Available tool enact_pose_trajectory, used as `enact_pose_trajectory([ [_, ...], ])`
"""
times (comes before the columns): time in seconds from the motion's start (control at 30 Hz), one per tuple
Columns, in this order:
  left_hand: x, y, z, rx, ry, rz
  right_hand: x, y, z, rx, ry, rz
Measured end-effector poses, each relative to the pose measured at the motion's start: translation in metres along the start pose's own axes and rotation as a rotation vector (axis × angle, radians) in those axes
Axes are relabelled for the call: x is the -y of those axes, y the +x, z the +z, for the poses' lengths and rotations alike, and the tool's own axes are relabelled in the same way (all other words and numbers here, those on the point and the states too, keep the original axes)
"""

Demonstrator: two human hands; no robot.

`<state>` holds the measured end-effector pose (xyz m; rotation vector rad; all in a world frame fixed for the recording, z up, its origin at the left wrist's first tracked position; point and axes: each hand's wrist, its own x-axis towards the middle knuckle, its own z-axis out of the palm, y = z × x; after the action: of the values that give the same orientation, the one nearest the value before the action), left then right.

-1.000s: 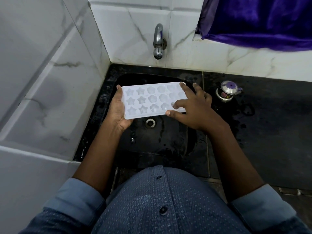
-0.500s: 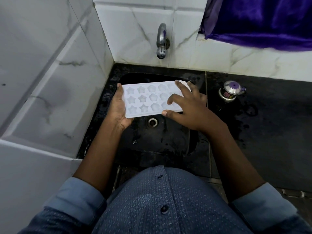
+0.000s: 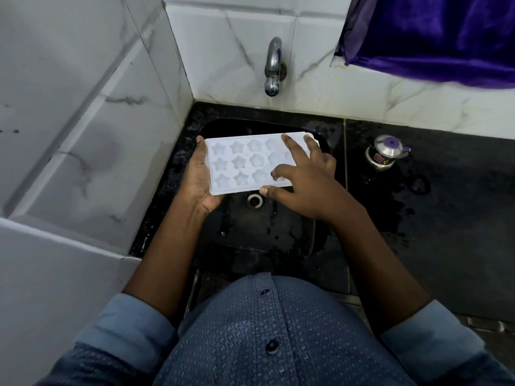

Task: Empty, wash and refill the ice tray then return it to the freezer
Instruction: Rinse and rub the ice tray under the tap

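Observation:
A white ice tray (image 3: pixel 242 165) with star and flower shaped cells is held level over the black sink (image 3: pixel 267 235), cells facing up. My left hand (image 3: pixel 199 179) grips its left short edge from beneath, thumb on the rim. My right hand (image 3: pixel 303 179) lies spread over the tray's right half, fingers on the cells and thumb at the near edge, hiding that end. The cells that show look empty.
A steel tap (image 3: pixel 273 68) juts from the marble wall straight above the sink, with no water running. The drain (image 3: pixel 254 201) sits under the tray. A small steel pot with a purple knob (image 3: pixel 386 153) stands on the wet black counter at right. Purple cloth (image 3: pixel 434 37) hangs top right.
My right hand has slid leftward across the tray's top, fingers rubbing over the cells. The tray and left hand have stayed in place over the sink.

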<state>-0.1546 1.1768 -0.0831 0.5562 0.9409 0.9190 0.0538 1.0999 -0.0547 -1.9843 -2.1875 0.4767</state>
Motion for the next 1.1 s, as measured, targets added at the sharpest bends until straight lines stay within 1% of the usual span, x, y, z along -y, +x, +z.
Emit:
enact_pose_trajectory([
  [0.23,-0.004,-0.001,-0.007,0.000,0.001,0.031,0.010,-0.001,0.002,0.027,0.032,0.003],
  [0.4,-0.006,-0.005,-0.009,-0.004,-0.006,0.012,0.012,-0.001,0.000,0.031,0.058,-0.006],
  [0.5,-0.004,-0.007,-0.010,-0.041,0.001,0.011,0.012,0.000,0.000,-0.006,0.038,0.017],
  [0.57,-0.004,-0.009,-0.010,-0.057,0.006,0.012,0.014,-0.001,0.001,0.003,0.029,0.018],
  [0.67,-0.005,-0.011,-0.011,-0.060,0.008,0.013,0.015,-0.003,0.003,0.038,0.031,0.002],
  [0.83,-0.003,-0.012,-0.013,-0.043,0.008,0.009,0.015,-0.003,0.003,0.017,0.028,0.013],
  [0.93,-0.003,-0.013,-0.013,-0.052,-0.003,0.013,0.016,-0.004,0.004,0.037,0.025,0.002],
  [1.1,0.000,-0.016,-0.012,-0.075,-0.020,0.007,0.017,-0.005,0.003,0.017,0.025,0.011],
])
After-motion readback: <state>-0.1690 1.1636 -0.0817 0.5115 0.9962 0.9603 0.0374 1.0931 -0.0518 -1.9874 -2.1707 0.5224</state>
